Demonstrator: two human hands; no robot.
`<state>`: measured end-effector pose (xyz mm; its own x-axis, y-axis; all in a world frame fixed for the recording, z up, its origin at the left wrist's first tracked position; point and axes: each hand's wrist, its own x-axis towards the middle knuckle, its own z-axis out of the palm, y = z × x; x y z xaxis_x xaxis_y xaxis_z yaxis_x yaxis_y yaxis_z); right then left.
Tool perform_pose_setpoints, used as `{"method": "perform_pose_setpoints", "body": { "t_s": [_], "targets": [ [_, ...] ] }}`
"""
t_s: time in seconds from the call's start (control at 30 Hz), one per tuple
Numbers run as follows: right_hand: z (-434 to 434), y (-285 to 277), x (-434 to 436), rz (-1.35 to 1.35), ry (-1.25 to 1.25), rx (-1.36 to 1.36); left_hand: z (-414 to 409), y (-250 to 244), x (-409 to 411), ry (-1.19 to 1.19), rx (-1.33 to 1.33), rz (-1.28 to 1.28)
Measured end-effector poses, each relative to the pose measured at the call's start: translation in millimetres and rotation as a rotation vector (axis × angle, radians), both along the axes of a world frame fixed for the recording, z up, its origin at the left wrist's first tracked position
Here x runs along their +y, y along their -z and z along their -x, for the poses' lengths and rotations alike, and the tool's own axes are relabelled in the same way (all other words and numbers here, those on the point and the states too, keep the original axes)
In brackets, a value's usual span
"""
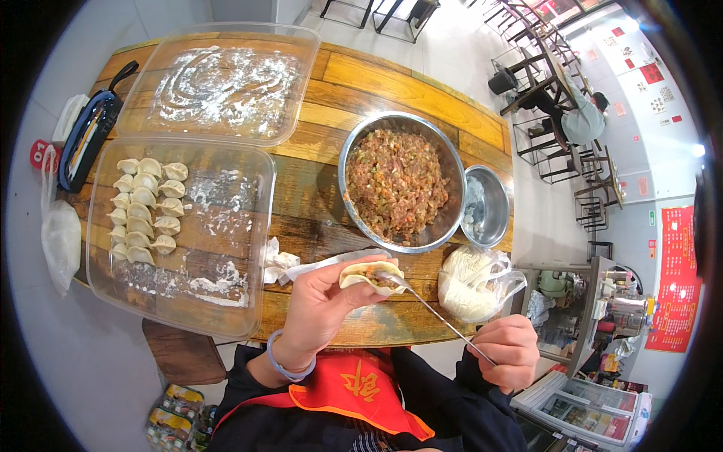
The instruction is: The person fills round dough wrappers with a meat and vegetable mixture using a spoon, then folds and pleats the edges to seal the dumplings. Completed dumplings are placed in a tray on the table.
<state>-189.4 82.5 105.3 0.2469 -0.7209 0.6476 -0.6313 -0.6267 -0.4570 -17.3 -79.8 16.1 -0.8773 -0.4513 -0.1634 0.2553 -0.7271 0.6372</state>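
My left hand [325, 308] holds a round dough wrapper [353, 273], cupped between thumb and fingers, with meat filling [370, 273] inside it. In my right hand [507, 351] is the handle of a long metal spoon [438, 316]; the spoon's tip rests in the cupped wrapper on the filling. Just beyond my hands stands a steel bowl [345, 195] of minced filling [395, 183]. A plastic bag of white dough wrappers [474, 282] lies above my right hand. To the left, several folded dumplings [141, 198] sit in rows in a floured clear plastic tray [261, 237].
A second floured plastic tray [308, 85] lies behind the first. A smaller steel bowl [497, 198] touches the big one. Crumpled tissue [279, 260], a dark pencil case [93, 135] and a hanging plastic bag [61, 237] are at the left. Across the room a person [584, 121] sits.
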Motion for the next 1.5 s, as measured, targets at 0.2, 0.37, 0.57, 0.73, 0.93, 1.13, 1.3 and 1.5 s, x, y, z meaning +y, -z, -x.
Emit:
{"method": "perform_pose_setpoints", "body": {
  "t_s": [0.2,0.37,0.57,0.73,0.93,1.13,1.3,1.5],
  "targets": [
    [-8.0,41.5,5.6,0.168,0.488,-0.678,-3.5,1.1,0.1,-0.046,-0.033,0.008],
    [11.1,98.7,-12.3,-0.240,0.746,-1.062,-4.4,2.9,0.8,-0.091,-0.037,-0.009],
    [-0.3,113.6,-1.9,-0.342,0.957,-1.350,-3.0,-5.1,4.1,-0.135,-0.031,-0.018],
    [-51.7,99.3,7.8,-0.163,0.927,-1.074,-5.1,-7.8,21.1,-0.110,0.028,0.052],
    [-96.9,78.1,-3.5,-0.234,0.381,-1.188,-16.3,-13.0,52.1,-0.133,0.017,0.186],
    [-112.6,74.1,2.0,-0.147,0.444,-1.344,-27.4,-15.9,69.1,-0.118,0.045,0.226],
    [-118.9,77.2,12.5,-0.092,0.475,-1.430,-34.1,-17.1,74.1,-0.059,-0.016,0.442],
    [-120.7,78.6,19.3,-0.051,0.485,-1.472,-42.0,-15.9,75.4,-0.057,-0.104,0.485]
  ]
}}
